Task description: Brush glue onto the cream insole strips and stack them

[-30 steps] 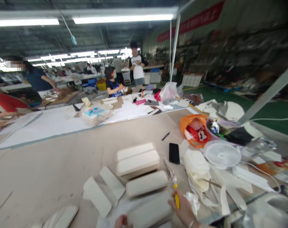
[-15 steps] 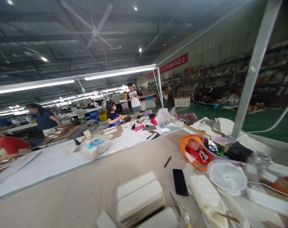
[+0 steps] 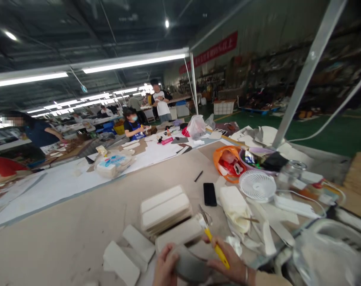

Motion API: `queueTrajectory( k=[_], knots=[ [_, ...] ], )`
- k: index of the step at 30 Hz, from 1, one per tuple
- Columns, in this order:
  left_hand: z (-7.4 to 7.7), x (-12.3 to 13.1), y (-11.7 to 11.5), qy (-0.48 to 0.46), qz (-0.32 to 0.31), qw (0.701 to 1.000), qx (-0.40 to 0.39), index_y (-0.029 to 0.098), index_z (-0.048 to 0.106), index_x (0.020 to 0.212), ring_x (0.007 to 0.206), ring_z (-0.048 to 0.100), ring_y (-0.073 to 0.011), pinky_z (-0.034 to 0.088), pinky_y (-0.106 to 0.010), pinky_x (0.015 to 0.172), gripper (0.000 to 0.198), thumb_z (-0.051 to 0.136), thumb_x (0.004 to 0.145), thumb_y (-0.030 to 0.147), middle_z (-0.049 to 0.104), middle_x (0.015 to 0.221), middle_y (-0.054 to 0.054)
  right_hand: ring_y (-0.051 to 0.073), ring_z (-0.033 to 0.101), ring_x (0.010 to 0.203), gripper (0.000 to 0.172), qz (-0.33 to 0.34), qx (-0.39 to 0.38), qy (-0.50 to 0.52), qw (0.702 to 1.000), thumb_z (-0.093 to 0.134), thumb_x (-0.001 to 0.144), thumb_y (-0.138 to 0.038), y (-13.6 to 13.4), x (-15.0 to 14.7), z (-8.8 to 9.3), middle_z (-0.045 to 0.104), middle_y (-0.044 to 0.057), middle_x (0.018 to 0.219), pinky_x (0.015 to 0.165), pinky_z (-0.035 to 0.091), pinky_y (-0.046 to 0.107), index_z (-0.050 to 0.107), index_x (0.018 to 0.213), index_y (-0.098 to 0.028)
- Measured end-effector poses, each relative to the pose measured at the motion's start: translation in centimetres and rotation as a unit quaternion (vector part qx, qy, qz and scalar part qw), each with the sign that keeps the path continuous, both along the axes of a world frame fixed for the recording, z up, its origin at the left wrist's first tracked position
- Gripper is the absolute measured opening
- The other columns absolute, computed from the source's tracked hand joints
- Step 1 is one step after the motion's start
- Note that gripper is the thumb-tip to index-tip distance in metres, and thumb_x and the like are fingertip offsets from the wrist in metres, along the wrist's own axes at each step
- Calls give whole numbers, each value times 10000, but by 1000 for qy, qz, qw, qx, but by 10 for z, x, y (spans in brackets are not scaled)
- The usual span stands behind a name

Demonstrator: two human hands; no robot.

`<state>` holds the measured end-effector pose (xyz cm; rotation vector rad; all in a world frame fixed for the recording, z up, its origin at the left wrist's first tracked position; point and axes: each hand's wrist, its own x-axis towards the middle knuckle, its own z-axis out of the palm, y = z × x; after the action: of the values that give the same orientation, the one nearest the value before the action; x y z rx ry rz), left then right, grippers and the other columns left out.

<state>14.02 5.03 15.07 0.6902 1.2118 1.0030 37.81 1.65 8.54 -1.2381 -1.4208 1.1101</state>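
Observation:
My left hand (image 3: 166,265) is closed on the left end of a curved grey sheet piece (image 3: 190,263) at the bottom of the view. My right hand (image 3: 230,256) grips a yellow-handled brush (image 3: 218,250), its pale bristles pointing up and left. The fingers of that hand also reach the right end of the grey piece. Just beyond my hands stand stacks of rounded off-white panels (image 3: 165,206). Several loose pale panels (image 3: 122,260) lie to the left. Scissors (image 3: 205,214) rest behind the brush, partly hidden by it.
A black phone (image 3: 209,194), a white fan (image 3: 257,186), an orange bag (image 3: 228,163) and a white container (image 3: 234,202) lie to the right. A wrapped bundle (image 3: 113,163) sits farther left. A metal post (image 3: 309,71) rises at right. Several people work beyond the table.
The view has tilted down, so things on the table sit higher. Both my hands now show, with the grey piece between them and the brush in my right hand.

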Motion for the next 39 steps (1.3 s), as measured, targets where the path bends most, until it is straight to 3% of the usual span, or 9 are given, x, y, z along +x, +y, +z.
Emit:
queueTrajectory(
  k=[2,5,8,12,17,23,31,39],
  knots=[
    [14,6,-2,-98,26,995,12,187,642,740,615,568,-118,473,-221,567,263,785,543,288,618,662,20,273,628,947,275,43,17,11,999,702,688,-341,-5,0,11,661,48,1031,856,475,443,485,852,-301],
    [25,5,8,-140,106,985,-5,169,646,797,648,586,-102,496,-192,613,274,739,544,220,630,702,32,206,593,766,334,44,-8,27,999,713,694,-368,-9,4,9,633,33,908,701,484,345,438,839,-246],
    [21,-4,15,-143,175,974,-32,169,637,814,739,628,-125,530,-214,712,212,653,603,181,663,748,18,144,508,626,379,12,-59,54,997,715,697,-412,-14,11,-1,552,-31,750,570,426,261,413,844,-238],
    [4,-16,12,-133,259,954,-69,191,601,801,872,652,-151,542,-248,810,176,574,643,119,681,744,7,127,492,630,399,-42,-94,143,984,704,713,-439,-16,15,-8,490,-61,717,578,416,240,381,849,-248],
    [-14,-14,2,-52,238,968,-69,218,561,788,995,646,-198,548,-324,854,140,556,665,151,690,777,-20,134,505,646,419,-75,-91,164,979,696,707,-472,-6,17,-6,507,-50,742,595,431,256,375,851,-246],
    [-24,-9,-5,36,196,977,-72,237,553,734,1002,647,-241,541,-373,863,51,531,690,253,699,766,-31,135,486,638,391,-88,-68,98,989,705,707,-435,0,18,-9,496,-56,721,603,413,257,408,869,-239],
    [-31,-9,-16,-64,238,963,-108,223,594,847,942,673,-197,529,-334,893,166,499,728,157,711,757,-19,140,450,616,318,-114,-64,55,990,658,744,-415,3,16,-8,463,-54,692,587,386,258,412,844,-239],
    [-35,-10,-22,-93,248,958,-110,191,606,937,941,671,-186,540,-312,878,215,489,771,118,717,805,-28,139,411,594,274,-113,-44,8,993,618,775,-408,4,16,-2,399,-58,658,576,357,262,415,835,-234]
  ],
)
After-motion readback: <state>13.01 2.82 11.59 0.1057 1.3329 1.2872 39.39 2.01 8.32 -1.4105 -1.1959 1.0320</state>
